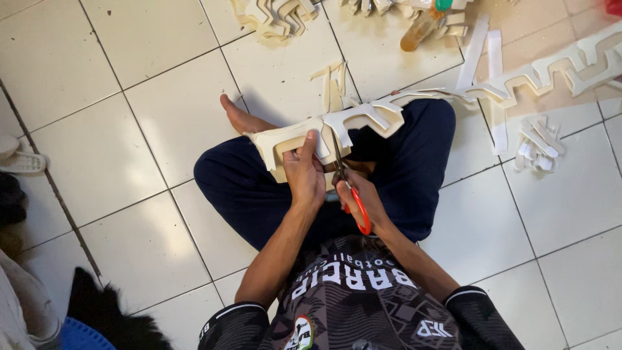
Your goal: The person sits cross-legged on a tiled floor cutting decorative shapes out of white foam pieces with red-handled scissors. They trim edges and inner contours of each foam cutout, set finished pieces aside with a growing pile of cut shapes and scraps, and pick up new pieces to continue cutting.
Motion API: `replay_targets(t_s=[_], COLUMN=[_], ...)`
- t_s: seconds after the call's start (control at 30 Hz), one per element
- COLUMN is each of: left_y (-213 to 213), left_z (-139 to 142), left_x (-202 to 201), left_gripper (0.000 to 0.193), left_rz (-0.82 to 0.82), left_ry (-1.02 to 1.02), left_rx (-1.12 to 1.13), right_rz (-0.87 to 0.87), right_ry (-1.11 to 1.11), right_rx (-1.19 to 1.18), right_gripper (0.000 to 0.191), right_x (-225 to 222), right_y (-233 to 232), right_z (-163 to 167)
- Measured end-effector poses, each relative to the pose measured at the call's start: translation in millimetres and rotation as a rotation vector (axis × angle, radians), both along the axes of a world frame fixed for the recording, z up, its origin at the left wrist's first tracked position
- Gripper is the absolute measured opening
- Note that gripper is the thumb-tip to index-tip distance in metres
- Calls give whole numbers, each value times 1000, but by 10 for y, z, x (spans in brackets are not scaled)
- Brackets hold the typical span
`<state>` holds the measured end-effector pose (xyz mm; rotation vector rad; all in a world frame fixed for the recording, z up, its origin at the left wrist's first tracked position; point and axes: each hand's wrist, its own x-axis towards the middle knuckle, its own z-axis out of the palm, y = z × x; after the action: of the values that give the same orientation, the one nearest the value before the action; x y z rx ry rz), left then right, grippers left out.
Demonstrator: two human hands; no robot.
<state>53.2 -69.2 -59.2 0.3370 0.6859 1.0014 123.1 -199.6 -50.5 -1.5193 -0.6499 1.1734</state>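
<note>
I sit cross-legged on a white tiled floor. My left hand [304, 172] grips a long cream strip of cut-out foam shapes [363, 116] that runs across my lap and off to the upper right. My right hand [363, 198] holds red-handled scissors [353, 194], whose blades point up into the strip just right of my left thumb. My dark trousers lie under the strip.
Piles of cut cream shapes [275, 16] lie at the top. Loose strips and offcuts [538, 142] lie to the right, with a brown bottle [421, 29] at the top. A sandal [19, 159] sits at the left edge, a dark furry thing [103, 311] at bottom left.
</note>
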Motion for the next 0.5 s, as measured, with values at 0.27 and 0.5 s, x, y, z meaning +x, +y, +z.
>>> replay_targets(t_s=[0.27,0.5], left_y=[-40,99], left_z=[88,51], left_x=[-32,-102], left_gripper=[29,17], left_rz=[-28,-45], left_ry=[-32,39], left_rx=[14,-71], right_rz=[-34,-81], right_ry=[190,178], right_rx=[20,-28], right_gripper=[48,40], right_x=[33,65], right_y=[86,141], right_z=[55,61])
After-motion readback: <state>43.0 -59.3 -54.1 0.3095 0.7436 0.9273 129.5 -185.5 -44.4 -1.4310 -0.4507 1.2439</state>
